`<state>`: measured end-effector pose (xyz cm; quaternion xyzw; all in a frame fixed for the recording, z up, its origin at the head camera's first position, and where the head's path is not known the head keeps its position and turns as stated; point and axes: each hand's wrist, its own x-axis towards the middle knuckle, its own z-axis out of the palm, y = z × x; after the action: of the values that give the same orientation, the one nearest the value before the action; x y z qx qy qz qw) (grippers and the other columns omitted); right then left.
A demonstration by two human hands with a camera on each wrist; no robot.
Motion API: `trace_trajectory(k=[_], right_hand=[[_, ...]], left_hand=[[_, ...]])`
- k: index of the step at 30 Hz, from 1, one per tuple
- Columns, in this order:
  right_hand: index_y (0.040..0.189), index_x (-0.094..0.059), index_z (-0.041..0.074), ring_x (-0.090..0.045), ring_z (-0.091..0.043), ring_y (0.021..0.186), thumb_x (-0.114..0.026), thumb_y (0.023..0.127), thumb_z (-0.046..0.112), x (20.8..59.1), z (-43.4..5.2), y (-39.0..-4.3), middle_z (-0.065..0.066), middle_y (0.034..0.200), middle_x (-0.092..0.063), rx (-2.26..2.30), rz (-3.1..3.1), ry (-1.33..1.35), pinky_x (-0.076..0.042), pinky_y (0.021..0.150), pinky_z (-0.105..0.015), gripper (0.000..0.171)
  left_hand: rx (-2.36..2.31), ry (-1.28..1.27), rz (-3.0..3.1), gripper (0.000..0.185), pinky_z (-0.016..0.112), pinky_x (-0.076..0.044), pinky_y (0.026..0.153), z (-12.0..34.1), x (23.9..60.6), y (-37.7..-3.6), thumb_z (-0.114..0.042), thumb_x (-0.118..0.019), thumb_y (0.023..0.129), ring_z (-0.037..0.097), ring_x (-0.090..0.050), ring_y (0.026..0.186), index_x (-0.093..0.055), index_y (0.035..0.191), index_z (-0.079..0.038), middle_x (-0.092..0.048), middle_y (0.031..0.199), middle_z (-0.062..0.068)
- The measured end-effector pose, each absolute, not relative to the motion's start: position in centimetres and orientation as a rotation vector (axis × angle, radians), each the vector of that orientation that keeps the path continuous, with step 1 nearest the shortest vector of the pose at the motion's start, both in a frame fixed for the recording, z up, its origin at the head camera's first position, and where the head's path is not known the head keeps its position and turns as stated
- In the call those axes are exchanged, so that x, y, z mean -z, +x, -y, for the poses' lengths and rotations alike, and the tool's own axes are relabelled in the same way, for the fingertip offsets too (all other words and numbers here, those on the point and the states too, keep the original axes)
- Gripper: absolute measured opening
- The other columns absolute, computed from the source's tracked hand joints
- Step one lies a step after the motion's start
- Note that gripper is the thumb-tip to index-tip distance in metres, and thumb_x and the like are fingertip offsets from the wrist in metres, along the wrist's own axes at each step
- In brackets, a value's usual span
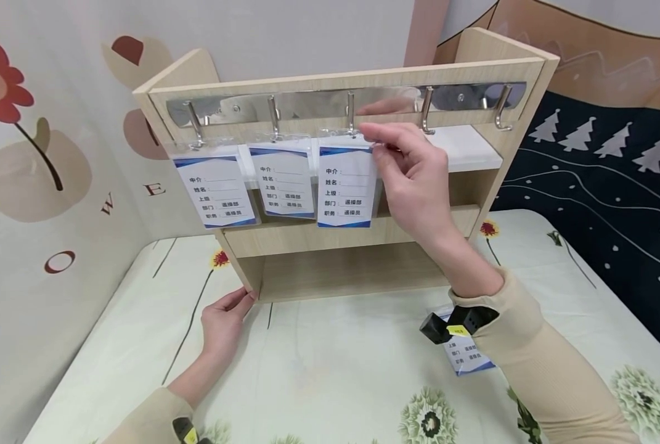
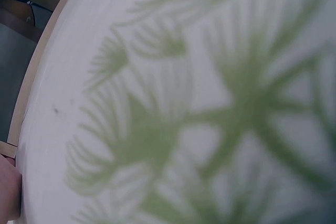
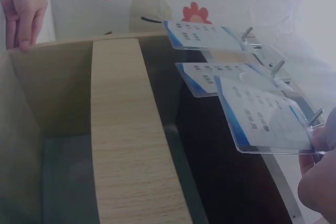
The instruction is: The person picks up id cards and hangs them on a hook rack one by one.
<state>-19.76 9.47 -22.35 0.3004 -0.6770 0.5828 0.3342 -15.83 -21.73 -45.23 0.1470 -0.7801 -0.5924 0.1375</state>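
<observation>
A clear-sleeved name badge (image 1: 345, 185) hangs at the third hook (image 1: 350, 111) from the left. My right hand (image 1: 418, 179) pinches its upper right edge between thumb and fingers; the right wrist view shows the same badge (image 3: 262, 116) by that hook. Two similar badges, the left one (image 1: 214, 188) and the middle one (image 1: 282, 179), hang from the first two hooks. Low on the left, my left hand (image 1: 222, 327) grips the bottom front corner of the wooden shelf's side panel (image 1: 241, 268). In the left wrist view only a sliver of that hand (image 2: 9, 190) shows.
Another badge (image 1: 465, 367) lies on the flowered cloth (image 1: 330, 357), partly beneath my right wrist. Two more hooks, including the far right one (image 1: 503, 108), carry nothing. A white strip (image 1: 465, 148) runs behind the badges. Patterned curtains (image 1: 601, 172) stand around the shelf.
</observation>
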Motion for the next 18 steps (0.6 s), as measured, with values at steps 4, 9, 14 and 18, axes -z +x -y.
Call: trace_trajectory(k=[4,9,14,18], right_hand=[[0.122,-0.069,-0.01,-0.062,-0.017,0.102,-0.053,0.097,-0.017,22.9,-9.5,-19.8,-0.016,0.117,-0.065,-1.546,1.72,0.812,-0.054,0.086,-0.023,0.03],[0.122,-0.067,-0.013,-0.062,-0.021,0.109,-0.054,0.096,-0.018,23.9,-10.0,-19.8,-0.021,0.122,-0.066,-1.567,1.655,0.853,-0.053,0.1,-0.033,0.03],[0.117,-0.067,-0.016,-0.062,-0.025,0.112,-0.056,0.095,-0.018,25.0,-10.9,-19.6,-0.02,0.12,-0.065,-1.552,1.623,0.88,-0.052,0.102,-0.037,0.025],[0.109,-0.066,-0.02,-0.061,-0.027,0.114,-0.057,0.092,-0.019,26.1,-11.8,-19.4,-0.011,0.119,-0.064,-1.619,1.568,0.894,-0.051,0.103,-0.036,0.02]], left_hand=[[1.71,0.427,2.263,0.031,0.011,-0.054,0.079,21.7,45.1,-15.8,-0.017,-0.076,0.095,-0.01,-0.066,0.088,-0.074,0.121,0.001,-0.073,0.115,0.016],[1.716,0.433,2.267,0.032,0.011,-0.053,0.079,21.7,45.0,-15.7,-0.018,-0.076,0.095,-0.01,-0.065,0.089,-0.074,0.121,0.001,-0.073,0.115,0.016],[1.73,0.438,2.253,0.031,0.012,-0.054,0.079,21.7,45.1,-15.8,-0.016,-0.076,0.095,-0.01,-0.066,0.088,-0.074,0.121,0.001,-0.074,0.112,0.014],[1.738,0.435,2.248,0.031,0.012,-0.054,0.079,21.7,45.2,-15.8,-0.015,-0.076,0.094,-0.01,-0.066,0.087,-0.074,0.121,0.002,-0.075,0.111,0.013]])
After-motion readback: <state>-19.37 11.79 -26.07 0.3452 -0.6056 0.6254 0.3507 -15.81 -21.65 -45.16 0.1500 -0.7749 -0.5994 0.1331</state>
